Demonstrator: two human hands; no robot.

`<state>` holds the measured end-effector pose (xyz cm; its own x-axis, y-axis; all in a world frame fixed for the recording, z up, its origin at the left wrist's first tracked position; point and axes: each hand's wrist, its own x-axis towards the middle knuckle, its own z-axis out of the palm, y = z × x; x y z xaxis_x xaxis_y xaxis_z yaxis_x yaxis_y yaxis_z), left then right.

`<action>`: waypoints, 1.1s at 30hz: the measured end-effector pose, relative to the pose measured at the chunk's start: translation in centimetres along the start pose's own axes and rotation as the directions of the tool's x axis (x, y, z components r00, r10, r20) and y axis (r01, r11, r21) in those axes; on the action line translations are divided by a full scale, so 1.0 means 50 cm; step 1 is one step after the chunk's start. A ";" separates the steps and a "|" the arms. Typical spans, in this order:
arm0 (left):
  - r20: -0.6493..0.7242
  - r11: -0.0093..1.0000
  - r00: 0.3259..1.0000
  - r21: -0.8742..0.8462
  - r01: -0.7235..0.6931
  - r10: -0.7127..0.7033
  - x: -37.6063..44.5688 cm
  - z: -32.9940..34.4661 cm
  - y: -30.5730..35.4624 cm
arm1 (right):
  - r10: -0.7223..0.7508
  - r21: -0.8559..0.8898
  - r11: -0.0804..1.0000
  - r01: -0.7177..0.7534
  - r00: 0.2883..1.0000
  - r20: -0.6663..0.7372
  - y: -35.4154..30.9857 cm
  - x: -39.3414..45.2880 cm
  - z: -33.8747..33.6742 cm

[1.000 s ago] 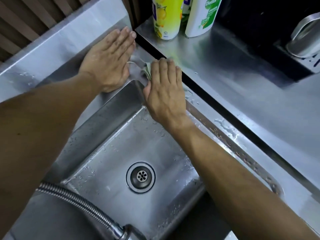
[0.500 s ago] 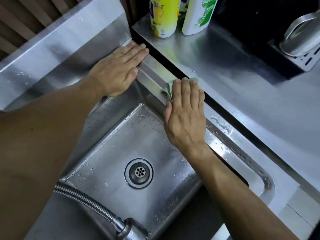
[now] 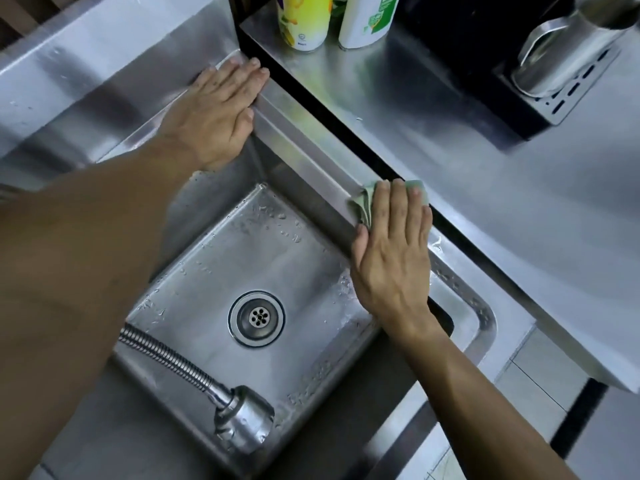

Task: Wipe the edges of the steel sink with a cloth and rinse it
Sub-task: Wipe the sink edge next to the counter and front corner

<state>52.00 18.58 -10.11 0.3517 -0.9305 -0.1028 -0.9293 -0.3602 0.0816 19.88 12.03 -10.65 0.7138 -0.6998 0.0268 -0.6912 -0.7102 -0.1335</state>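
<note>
While droplets cling to the steel sink [image 3: 242,258] basin, wiping looks partway done and rinsing remains. Flat and spread, the left hand [image 3: 216,112] braces the far corner; the right hand [image 3: 393,251] presses the green cloth [image 3: 363,204] onto the right edge with straight fingers.

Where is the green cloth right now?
The green cloth is under the right hand, pressed flat on the sink's right edge, next to the dark gap beside the counter.
</note>
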 end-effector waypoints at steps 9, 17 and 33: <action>-0.047 0.999 0.999 -0.036 -0.008 0.007 -0.003 -0.004 -0.006 | 0.034 -0.049 0.998 -0.032 0.999 0.041 -0.215 0.199 0.030; -0.078 0.998 0.997 -0.059 -0.019 0.015 0.002 0.005 -0.021 | -0.092 0.051 0.994 0.092 0.996 -0.003 -0.183 0.187 0.042; -0.176 0.991 0.984 -0.127 -0.047 0.024 0.009 0.015 -0.026 | 0.027 0.117 0.993 -0.033 0.998 0.052 -0.290 0.301 0.033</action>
<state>53.29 18.66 -11.00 0.3438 -0.9360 0.0755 -0.9228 -0.3219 0.2114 40.82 11.95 -9.94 0.7000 -0.7136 -0.0284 -0.6962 -0.6730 -0.2496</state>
